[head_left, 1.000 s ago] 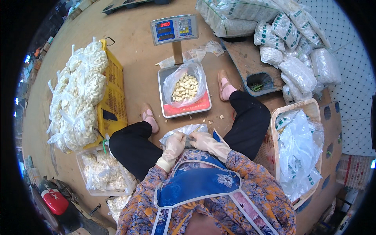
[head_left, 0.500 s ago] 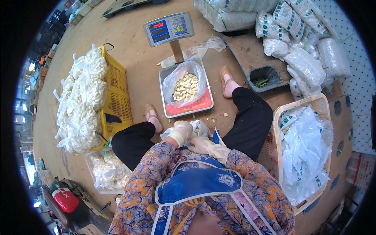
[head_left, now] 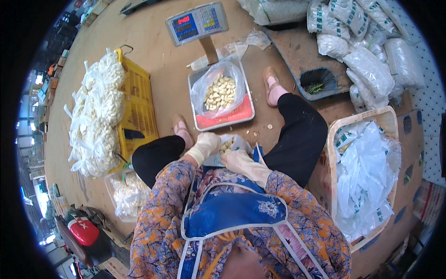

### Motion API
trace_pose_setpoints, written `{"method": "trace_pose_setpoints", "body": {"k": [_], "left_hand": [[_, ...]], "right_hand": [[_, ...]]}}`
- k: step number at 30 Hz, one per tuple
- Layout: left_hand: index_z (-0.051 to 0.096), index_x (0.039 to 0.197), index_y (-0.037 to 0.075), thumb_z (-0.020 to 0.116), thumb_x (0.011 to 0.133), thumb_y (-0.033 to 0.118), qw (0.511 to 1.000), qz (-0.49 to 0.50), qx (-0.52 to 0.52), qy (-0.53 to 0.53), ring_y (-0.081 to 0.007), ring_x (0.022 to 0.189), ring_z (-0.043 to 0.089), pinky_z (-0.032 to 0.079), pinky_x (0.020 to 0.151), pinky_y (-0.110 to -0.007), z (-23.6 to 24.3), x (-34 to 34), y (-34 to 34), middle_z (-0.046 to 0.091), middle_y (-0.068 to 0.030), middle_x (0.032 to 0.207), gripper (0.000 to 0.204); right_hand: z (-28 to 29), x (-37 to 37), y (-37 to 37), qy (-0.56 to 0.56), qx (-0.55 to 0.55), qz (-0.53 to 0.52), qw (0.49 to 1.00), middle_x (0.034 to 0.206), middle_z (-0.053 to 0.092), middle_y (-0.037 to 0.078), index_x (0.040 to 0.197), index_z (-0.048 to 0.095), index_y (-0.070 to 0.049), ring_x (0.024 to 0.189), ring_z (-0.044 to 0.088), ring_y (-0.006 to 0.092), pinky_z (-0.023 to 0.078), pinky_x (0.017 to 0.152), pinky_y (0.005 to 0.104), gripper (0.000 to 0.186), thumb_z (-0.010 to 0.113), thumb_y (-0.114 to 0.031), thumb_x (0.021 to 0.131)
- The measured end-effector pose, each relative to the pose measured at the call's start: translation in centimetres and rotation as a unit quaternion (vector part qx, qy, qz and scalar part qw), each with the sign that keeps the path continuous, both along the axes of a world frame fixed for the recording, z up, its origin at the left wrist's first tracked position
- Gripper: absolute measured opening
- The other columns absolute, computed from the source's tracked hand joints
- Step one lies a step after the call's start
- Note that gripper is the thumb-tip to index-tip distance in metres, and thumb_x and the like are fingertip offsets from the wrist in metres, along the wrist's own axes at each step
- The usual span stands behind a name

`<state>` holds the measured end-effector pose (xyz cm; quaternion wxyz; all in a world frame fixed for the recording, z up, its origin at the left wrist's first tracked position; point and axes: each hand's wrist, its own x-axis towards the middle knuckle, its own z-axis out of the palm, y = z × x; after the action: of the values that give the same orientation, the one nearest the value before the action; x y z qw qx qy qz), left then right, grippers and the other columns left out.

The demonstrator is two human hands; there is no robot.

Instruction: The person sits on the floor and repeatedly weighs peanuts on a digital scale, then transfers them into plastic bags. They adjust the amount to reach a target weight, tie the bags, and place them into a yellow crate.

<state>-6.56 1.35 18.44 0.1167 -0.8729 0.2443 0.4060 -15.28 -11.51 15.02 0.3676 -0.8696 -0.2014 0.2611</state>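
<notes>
Between my knees is a clear plastic bag (head_left: 227, 142) with pale, clove-like pieces visible through its open mouth. My left hand (head_left: 207, 143), in a whitish glove, is closed at the bag's left edge. My right hand (head_left: 241, 163), gloved too, has its fingers curled over the bag's near right edge; its fingertips are partly hidden. Just beyond stands a digital scale (head_left: 231, 122) with a lit display (head_left: 197, 23). On its pan rests another open clear bag (head_left: 200, 90) holding similar pale pieces (head_left: 220, 94).
A yellow crate (head_left: 139, 100) stands at the left beside stacked filled bags (head_left: 97, 116). A lower tub (head_left: 126, 195) of pale pieces sits near my left knee. On my right is a basket (head_left: 331, 153) of plastic bags (head_left: 364, 176); packed sacks (head_left: 367, 74) lie farther back.
My left hand has moved slightly left and up, apart from the right. The bag's mouth is wider, and pale pieces inside now show. The whole view has shifted slightly.
</notes>
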Motion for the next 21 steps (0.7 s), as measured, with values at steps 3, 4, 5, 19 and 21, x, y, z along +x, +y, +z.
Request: {"method": "trace_pose_setpoints", "body": {"k": [3, 4, 5, 19, 21], "left_hand": [[0.070, 0.091, 0.011, 0.054, 0.080, 0.022, 0.996, 0.045, 0.013, -0.080, -0.0264, 0.092, 0.064, 0.051, 0.076, -0.040, -3.9, 1.6, 2.7, 0.067, -0.0125, 0.097, 0.022], [0.070, 0.090, 0.012, 0.053, 0.081, 0.017, 0.995, 0.029, 0.036, -0.086, -0.0251, 0.089, 0.066, 0.052, 0.072, -0.039, -4.2, 2.9, 4.4, 0.068, -0.0098, 0.097, 0.021], [0.070, 0.090, 0.012, 0.053, 0.082, 0.020, 0.994, 0.044, 0.032, -0.098, -0.0263, 0.089, 0.066, 0.052, 0.073, -0.039, -3.4, 3.4, 4.7, 0.068, -0.0095, 0.095, 0.020], [0.068, 0.092, 0.002, 0.051, 0.082, 0.042, 0.967, 0.237, -0.081, -0.050, -0.0332, 0.094, 0.062, 0.048, 0.083, -0.040, -3.5, 0.2, 6.2, 0.065, -0.0210, 0.095, 0.044], [0.069, 0.090, 0.007, 0.051, 0.082, 0.029, 0.957, 0.252, -0.101, -0.102, -0.0326, 0.089, 0.063, 0.049, 0.081, -0.042, -3.9, 0.5, 6.3, 0.066, -0.0191, 0.088, 0.030]], "right_hand": [[1.2, -0.5, -0.3, 0.007, -0.002, 0.033, 0.999, 0.084, 0.063, 0.019, 0.079, 0.060, -0.004, 0.075, 0.062, 0.0372, 0.049, 0.067, 0.0467, 0.026, 0.050, -0.027, 0.086], [1.6, -1.1, -0.3, 0.011, -0.002, 0.062, 0.998, 0.084, 0.063, 0.019, 0.079, 0.059, -0.003, 0.075, 0.062, 0.0371, 0.049, 0.066, 0.0464, 0.026, 0.050, -0.026, 0.086], [1.6, -1.7, -0.7, 0.016, -0.008, 0.086, 0.996, 0.084, 0.063, 0.019, 0.079, 0.059, -0.003, 0.075, 0.062, 0.0370, 0.049, 0.065, 0.0460, 0.026, 0.050, -0.026, 0.086], [2.6, -1.1, -0.2, 0.034, -0.071, 0.018, 0.997, 0.084, 0.063, 0.022, 0.088, 0.061, -0.003, 0.084, 0.062, 0.0374, 0.048, 0.074, 0.0452, 0.024, 0.050, -0.025, 0.084], [2.7, -0.8, -0.2, 0.040, -0.088, 0.069, 0.993, 0.083, 0.063, 0.023, 0.091, 0.060, -0.003, 0.084, 0.063, 0.0359, 0.049, 0.073, 0.0445, 0.023, 0.049, -0.022, 0.085]]}}
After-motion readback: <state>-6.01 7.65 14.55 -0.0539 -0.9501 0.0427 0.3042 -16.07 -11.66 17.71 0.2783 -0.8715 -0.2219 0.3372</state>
